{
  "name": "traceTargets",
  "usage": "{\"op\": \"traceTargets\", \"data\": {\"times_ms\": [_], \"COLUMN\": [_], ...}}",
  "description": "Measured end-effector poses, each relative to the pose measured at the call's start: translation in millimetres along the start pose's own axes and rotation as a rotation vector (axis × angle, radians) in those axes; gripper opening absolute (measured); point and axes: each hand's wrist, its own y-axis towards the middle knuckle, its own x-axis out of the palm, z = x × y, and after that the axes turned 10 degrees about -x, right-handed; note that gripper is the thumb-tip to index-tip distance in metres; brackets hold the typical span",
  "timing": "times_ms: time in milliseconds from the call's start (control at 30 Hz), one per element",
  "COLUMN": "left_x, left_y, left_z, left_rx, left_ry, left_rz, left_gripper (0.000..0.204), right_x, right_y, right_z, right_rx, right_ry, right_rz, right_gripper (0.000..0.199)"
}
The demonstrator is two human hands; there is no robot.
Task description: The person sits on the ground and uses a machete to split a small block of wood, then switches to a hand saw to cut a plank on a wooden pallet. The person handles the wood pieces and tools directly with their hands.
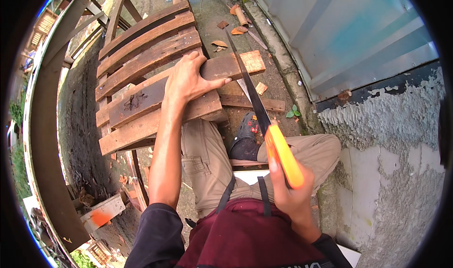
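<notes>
My right hand is wrapped round the orange-yellow handle of a handsaw. Its dark blade slants up and away, crossing the plank close to the plank's right end; whether the teeth have cut into the wood cannot be made out. My left hand grips a brown wooden plank, fingers over the far edge and thumb stretched along the near side toward the blade. The plank lies across a slatted wooden bench, and its pale right end sticks out past the slats.
Close on the right stand a blue-grey metal panel and a rough peeling wall. A loose board, a wood offcut and dry leaves lie on the ground. My foot in a dark clog is below the blade. A metal beam runs along the left.
</notes>
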Motion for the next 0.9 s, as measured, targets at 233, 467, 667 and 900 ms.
{"op": "traceTargets", "data": {"times_ms": [233, 467, 667, 900], "left_x": [-8.0, -8.9, -10.1, -9.1], "left_y": [10.7, 2.6, 2.6, -2.8], "left_z": [3.0, 5.1, 19.2, 11.5], "left_rx": [-0.033, -0.038, 0.009, -0.053], "left_ry": [0.028, 0.032, 0.034, -0.004], "left_rz": [-0.077, -0.044, -0.034, -0.095], "left_gripper": [0.093, 0.093, 0.092, 0.092], "right_x": [54.1, -2.2, 53.9, 0.9], "right_y": [90.4, -35.0, 105.2, -40.4], "right_z": [53.7, 22.1, 64.9, 42.2], "right_rx": [-0.136, -0.086, -0.141, -0.111], "right_ry": [0.034, -0.057, 0.093, -0.012], "right_rz": [0.071, -0.014, 0.098, 0.022], "right_gripper": [0.027, 0.01, 0.027, 0.009]}}
